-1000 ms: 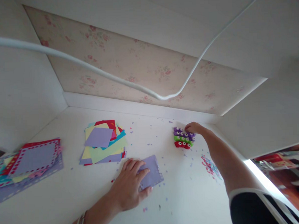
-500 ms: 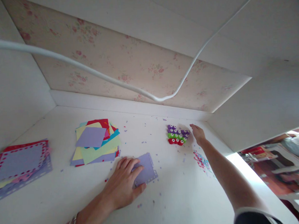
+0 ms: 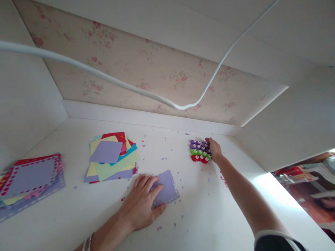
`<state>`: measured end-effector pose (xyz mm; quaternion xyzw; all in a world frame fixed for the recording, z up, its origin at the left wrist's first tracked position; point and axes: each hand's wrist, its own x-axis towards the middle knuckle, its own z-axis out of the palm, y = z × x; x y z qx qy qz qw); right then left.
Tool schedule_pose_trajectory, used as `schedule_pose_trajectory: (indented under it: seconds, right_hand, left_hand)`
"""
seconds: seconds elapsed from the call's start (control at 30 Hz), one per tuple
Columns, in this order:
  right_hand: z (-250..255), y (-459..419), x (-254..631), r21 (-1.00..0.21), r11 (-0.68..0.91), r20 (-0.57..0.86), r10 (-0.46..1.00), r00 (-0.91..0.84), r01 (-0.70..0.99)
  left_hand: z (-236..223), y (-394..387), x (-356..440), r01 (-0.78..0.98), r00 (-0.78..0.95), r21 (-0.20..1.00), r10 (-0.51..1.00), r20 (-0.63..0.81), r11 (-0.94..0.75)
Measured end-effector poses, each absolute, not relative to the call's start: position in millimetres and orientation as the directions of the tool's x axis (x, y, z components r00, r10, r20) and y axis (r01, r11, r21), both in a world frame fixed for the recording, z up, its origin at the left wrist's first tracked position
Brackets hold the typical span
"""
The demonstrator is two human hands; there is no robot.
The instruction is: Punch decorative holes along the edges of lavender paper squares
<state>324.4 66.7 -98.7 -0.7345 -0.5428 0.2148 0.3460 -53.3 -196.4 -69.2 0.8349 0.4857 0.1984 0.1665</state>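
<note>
Right hand (image 3: 213,149) shifts from just beside the eyed pieces (image 3: 198,152) to their right edge; whether it grips 1 of them, I cannot tell. Left hand (image 3: 143,202) lies with fingers spread on a lilac paper square (image 3: 167,187), flat on the white table (image 3: 216,227); small holes line the paper's right and lower edges. Purple, green and red rows make up the pieces.

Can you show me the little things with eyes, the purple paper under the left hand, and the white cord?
Things with eyes (image 3: 199,152): head view, on the green row in the bunch.
Purple paper (image 3: 167,188): head view, on its uncovered part.
White cord (image 3: 181,107): head view, on its low bend.
</note>
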Motion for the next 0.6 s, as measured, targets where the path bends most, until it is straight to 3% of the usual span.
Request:
schedule_pose_trajectory:
  seconds: [0.33,0.6]
  right_hand:
    - [-93.7,51.0,332.9,-0.820,-0.177,0.054,0.923,0.381,0.544]
    - [-91.8,13.1,343.3,-0.746,-0.172,0.034,0.955,0.295,0.643]
  left_hand:
    - [-73.4,-194.9,-53.4,0.738,0.449,0.467,0.871,0.198,-0.487]
    - [-78.0,-194.2,-53.1,0.740,0.447,0.454,0.867,0.220,-0.496]
